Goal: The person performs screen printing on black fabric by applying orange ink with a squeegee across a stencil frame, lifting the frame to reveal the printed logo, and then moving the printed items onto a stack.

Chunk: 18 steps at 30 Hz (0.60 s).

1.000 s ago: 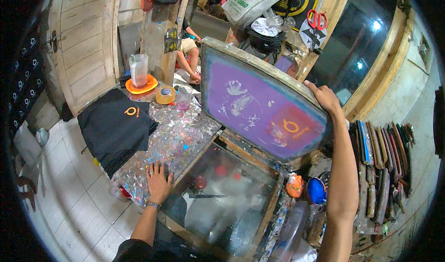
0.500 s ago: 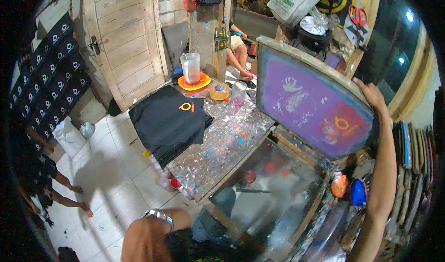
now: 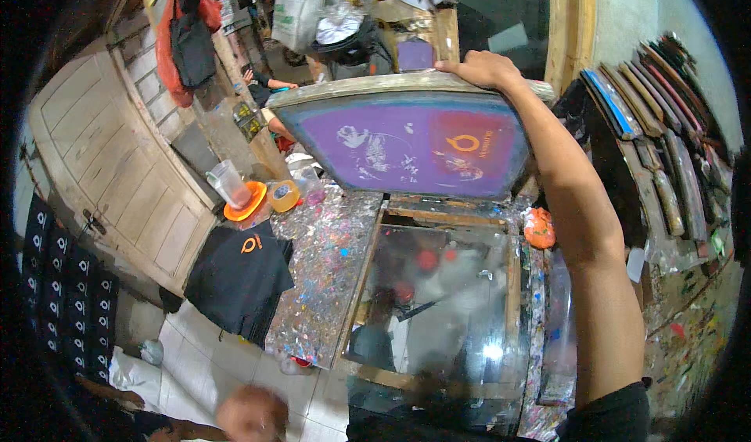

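My right hand (image 3: pixel 483 70) grips the top wooden edge of a screen-printing frame (image 3: pixel 368 88), which stands tilted up. Its purple mesh (image 3: pixel 407 141) faces me and carries an orange ring print on a reddish patch. Below the frame lies a glass-topped printing bed (image 3: pixel 438 301) in a wooden surround. My left hand (image 3: pixel 250 415) is a blurred shape low down near the floor, left of the bed; its fingers cannot be made out. A black t-shirt (image 3: pixel 238 274) with an orange ring logo hangs over the left edge of the paint-spattered table (image 3: pixel 325 262).
A plastic cup on an orange lid (image 3: pixel 235 195) and a tape roll (image 3: pixel 283 195) sit at the table's far left. Squeegees (image 3: pixel 649 129) line the right side. Black printed shirts (image 3: pixel 62 293) lie on the floor by a wooden door (image 3: pixel 109 168). Another person (image 3: pixel 266 86) sits behind.
The view has swung round to face the raised frame. My left hand left the spattered table and dropped low toward the floor. My right hand stays on the frame's top edge.
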### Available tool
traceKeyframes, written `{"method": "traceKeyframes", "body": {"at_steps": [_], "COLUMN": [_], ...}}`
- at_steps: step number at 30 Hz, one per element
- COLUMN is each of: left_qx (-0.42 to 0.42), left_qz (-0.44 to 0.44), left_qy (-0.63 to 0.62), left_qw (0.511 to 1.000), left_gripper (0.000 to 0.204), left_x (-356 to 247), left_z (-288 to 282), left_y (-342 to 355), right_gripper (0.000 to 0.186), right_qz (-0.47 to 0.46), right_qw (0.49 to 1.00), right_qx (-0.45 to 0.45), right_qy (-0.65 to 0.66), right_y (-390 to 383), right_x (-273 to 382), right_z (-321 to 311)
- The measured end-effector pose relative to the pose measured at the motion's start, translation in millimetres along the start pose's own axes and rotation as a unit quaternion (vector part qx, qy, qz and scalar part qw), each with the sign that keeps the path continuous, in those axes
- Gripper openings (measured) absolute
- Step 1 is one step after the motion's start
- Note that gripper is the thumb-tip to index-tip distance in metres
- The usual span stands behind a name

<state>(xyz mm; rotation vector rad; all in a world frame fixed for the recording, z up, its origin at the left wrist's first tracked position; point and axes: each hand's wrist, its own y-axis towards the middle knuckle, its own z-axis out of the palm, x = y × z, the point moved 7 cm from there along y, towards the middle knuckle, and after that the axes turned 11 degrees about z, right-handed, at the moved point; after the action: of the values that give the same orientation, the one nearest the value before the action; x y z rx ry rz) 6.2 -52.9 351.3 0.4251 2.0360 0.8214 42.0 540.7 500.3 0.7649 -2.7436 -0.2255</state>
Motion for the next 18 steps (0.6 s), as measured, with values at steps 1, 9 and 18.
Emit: {"method": "traceKeyframes", "body": {"at_steps": [1, 9, 18], "left_qx": [-0.049, -0.455, -0.34], "left_qz": [-0.096, -0.792, -0.632], "left_qy": [0.054, -0.06, 0.419], "left_qw": [0.993, 0.402, 0.557], "left_gripper": [0.018, 0.016, 0.023], "left_x": [42.9, 74.6, 125.2], "left_z": [-4.7, 135.6, 72.0], "left_y": [-47.9, -620.1, -545.2], "right_gripper": [0.088, 0.1, 0.098], "right_qz": [0.019, -0.084, -0.001], "right_qw": [1.0, 0.991, 1.0], "right_qx": [0.0, -0.083, -0.022], "right_qy": [-0.011, 0.062, -0.011], "right_y": [5.3, -11.8, 37.6], "right_x": [-8.4, 29.5, -26.3], "right_z": [-1.7, 3.9, 11.5]}}
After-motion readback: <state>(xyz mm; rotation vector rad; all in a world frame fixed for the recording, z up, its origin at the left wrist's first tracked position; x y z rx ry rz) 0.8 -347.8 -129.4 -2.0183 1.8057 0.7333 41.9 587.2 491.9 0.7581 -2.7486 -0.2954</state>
